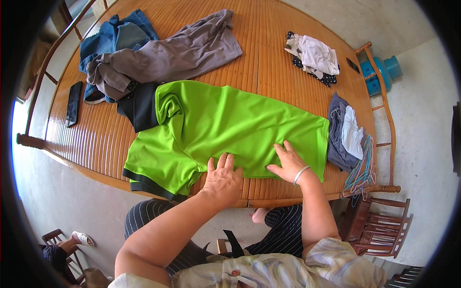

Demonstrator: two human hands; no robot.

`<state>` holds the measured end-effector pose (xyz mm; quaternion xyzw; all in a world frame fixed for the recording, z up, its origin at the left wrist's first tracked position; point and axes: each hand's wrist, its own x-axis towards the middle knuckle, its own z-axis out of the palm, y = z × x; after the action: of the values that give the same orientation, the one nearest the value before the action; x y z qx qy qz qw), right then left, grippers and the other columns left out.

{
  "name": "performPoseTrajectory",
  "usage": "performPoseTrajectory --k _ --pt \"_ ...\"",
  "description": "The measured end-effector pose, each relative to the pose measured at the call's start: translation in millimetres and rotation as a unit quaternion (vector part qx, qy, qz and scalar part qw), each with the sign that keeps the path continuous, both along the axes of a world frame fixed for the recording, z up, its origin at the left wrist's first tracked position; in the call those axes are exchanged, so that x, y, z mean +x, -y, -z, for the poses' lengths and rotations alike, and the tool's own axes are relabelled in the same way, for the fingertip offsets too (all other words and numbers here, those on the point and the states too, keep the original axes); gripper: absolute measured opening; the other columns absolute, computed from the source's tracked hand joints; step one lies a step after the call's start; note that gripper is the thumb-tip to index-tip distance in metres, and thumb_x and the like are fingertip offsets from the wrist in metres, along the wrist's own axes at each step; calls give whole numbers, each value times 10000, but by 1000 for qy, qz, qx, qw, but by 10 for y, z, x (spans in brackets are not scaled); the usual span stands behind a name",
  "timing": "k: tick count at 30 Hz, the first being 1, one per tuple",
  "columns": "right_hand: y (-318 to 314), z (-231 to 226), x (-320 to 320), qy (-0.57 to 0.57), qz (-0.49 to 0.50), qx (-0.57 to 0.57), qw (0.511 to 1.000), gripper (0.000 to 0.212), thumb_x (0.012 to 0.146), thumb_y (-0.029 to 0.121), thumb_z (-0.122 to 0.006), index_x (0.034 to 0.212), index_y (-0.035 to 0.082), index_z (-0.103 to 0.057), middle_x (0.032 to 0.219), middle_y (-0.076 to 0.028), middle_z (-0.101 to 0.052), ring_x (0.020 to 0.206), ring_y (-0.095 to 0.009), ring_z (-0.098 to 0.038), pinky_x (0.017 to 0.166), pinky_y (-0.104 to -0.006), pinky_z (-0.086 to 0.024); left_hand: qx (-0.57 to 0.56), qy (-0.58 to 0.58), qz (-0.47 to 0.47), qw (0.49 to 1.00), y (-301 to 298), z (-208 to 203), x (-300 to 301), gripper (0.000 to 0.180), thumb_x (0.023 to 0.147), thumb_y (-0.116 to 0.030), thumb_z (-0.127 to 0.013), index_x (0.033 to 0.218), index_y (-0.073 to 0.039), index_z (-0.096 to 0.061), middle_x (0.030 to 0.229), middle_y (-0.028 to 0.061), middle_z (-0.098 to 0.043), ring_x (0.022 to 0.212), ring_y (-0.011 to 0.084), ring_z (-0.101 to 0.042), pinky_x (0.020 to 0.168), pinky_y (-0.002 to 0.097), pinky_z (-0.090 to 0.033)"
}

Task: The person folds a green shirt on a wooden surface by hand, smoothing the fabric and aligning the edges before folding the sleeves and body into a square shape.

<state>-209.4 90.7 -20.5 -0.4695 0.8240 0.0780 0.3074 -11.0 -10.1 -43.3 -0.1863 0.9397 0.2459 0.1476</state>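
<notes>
A bright green polo shirt (240, 113) with a black collar (138, 106) and black sleeve trim lies across the bamboo-slat table (266, 62), its collar to the left and its hem to the right. My left hand (223, 180) rests on the shirt's near edge, close to the lower sleeve, fingers stretched out. Farther right, my right hand (289, 164), with a silver bangle on the wrist, lies on the fabric near the hem, thumb and fingers apart. Neither hand grips the cloth. One upper sleeve is bunched beside the collar.
Grey-brown trousers (168, 57) and blue denim (120, 33) lie at the far left, near a black phone (73, 104). Folded clothes (314, 55) sit at the far right. Grey and white garments (343, 132) and hangers (361, 168) are by the right edge.
</notes>
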Motion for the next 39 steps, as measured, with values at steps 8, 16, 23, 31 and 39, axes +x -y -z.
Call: performPoseTrajectory --k 8,16,23,31,39 --pt "-262 90 -540 123 165 -225 952 509 791 294 -677 1201 26 -537 1098 -198 -610 939 -270 -625 815 -342 -494 3 -9 2 1000 -17 -54 -8 573 736 -308 -670 1220 -59 -491 1357 254 -294 1304 388 -247 1041 566 -226" --pt "-1069 271 -1563 -58 378 -282 880 285 768 192 -686 914 -44 -622 802 -143 -671 713 -199 -645 646 -306 -494 17 -39 -25 999 -9 -7 35 383 770 -178 -543 1108 1 -528 1337 268 -330 1296 380 -281 1035 584 -213" --pt "-1245 590 -1360 -181 441 -166 863 702 677 434 -745 1061 -99 -500 1041 -296 -574 993 -372 -572 857 -377 -446 0 32 -6 999 -11 -14 0 578 742 -322 -665 1222 -52 -489 1365 255 -288 1313 386 -236 1051 565 -211" --pt "-1350 702 -1200 -205 456 -221 837 556 709 272 -742 1063 -73 -488 1027 -238 -587 918 -341 -594 791 -367 -472 16 16 -17 1000 3 -66 -15 568 743 -319 -668 1224 -74 -496 1373 232 -294 1319 370 -234 1054 560 -213" --pt "-1685 500 -1100 223 537 -264 769 196 802 53 -603 972 -46 -612 906 -119 -649 745 -221 -638 686 -330 -517 23 8 -55 998 182 -36 112 466 742 -303 -655 1145 -86 -569 1352 188 -346 1283 350 -285 1027 550 -257"
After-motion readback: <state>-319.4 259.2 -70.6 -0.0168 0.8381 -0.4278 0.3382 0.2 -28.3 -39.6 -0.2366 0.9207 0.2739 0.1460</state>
